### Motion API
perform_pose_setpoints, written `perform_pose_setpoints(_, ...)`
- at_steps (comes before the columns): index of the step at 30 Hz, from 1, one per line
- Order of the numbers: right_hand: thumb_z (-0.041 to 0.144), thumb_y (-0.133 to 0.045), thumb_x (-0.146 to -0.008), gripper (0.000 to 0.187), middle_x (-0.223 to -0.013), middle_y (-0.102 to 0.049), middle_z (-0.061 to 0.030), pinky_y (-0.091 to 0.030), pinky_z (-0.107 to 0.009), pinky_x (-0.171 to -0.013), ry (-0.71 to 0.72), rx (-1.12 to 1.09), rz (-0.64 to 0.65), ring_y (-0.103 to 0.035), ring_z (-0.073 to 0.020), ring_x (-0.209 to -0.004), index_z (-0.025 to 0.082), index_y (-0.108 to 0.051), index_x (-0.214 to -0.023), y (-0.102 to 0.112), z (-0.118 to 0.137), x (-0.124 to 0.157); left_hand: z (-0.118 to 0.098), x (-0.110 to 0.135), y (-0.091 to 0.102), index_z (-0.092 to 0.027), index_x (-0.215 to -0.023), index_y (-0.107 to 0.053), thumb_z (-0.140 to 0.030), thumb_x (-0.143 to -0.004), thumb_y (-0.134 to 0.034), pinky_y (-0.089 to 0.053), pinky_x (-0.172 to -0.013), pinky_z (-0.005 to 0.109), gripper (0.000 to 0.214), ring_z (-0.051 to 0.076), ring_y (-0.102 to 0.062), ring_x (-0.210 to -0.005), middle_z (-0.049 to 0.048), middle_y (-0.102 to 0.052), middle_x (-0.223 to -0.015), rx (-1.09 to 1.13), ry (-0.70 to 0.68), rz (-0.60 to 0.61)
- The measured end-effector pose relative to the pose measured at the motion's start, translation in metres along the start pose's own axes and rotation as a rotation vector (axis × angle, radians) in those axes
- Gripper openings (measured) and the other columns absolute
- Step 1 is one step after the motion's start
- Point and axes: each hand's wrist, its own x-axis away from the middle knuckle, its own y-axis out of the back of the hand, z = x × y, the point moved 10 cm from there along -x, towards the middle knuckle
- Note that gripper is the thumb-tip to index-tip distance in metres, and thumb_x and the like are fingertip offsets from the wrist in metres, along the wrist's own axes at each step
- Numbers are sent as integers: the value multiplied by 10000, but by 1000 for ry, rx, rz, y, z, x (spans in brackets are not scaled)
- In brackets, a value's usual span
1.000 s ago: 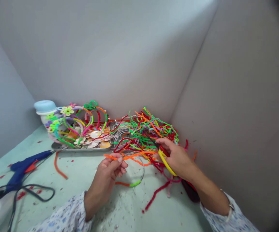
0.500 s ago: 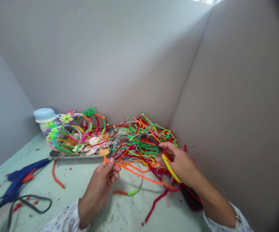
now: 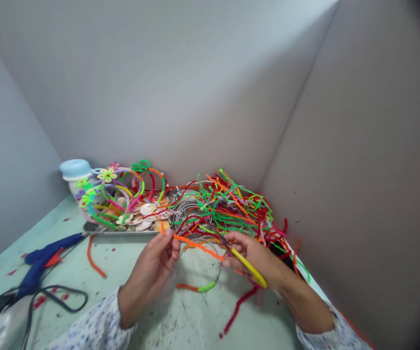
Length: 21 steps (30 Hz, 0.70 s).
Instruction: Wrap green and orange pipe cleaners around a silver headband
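Observation:
An orange pipe cleaner (image 3: pixel 198 246) stretches between my two hands. My left hand (image 3: pixel 156 262) pinches it close to its upturned end. My right hand (image 3: pixel 253 260) holds yellow-handled scissors (image 3: pixel 248 266), whose dark blades point up and left, and its fingertips also meet the orange strand. Below the strand, a thin wire hoop partly wrapped in orange and green (image 3: pixel 198 288) lies on the table. Just behind my right hand spreads a tangled heap of colourful pipe cleaners (image 3: pixel 231 204).
A metal tray (image 3: pixel 122 237) carries seashells and decorated headbands (image 3: pixel 122 194). Behind it stands a white bottle with a blue cap (image 3: pixel 75 169). At the left lie a blue glue gun (image 3: pixel 37 267) and its black cord. Grey panels (image 3: pixel 180 97) enclose the table.
My right hand has come left and lower, away from the heap, and its fingers now reach the orange pipe cleaner. The view has shifted slightly.

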Motion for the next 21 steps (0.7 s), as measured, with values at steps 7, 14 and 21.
perform_pose_setpoints(7, 260, -722, -654, 359, -612, -453, 96, -317, -179, -450, 31, -26, -79, -394, -58, -470, 214, -509, -939, 15, 11, 3, -14, -5, 2, -151, -787, -600, -218, -784, -728, -453, -456, 103, 145, 42, -528, -495, -33, -591, -621, -17, -63, -21)
perform_pose_setpoints(14, 194, -676, -691, 351, -723, -596, 54, -376, -182, -479, 61, 16, -68, -503, -74, -511, 221, -546, -1015, -2, -1, 2, 24, 9, -4, -162, -987, -673, -284, -703, -792, -411, -523, 150, 331, 73, -530, -569, 6, -655, -719, -387, 50, 60)
perform_pose_setpoints(21, 127, -671, -658, 429, -909, -692, -7, -501, -255, -688, 106, 197, -195, -656, -166, -794, 226, -590, -1068, 1, 4, 5, 37, 16, -11, -160, -897, -721, -345, -700, -778, -390, -533, 193, 276, 99, -516, -558, 22, -665, -717, -562, 40, 117)
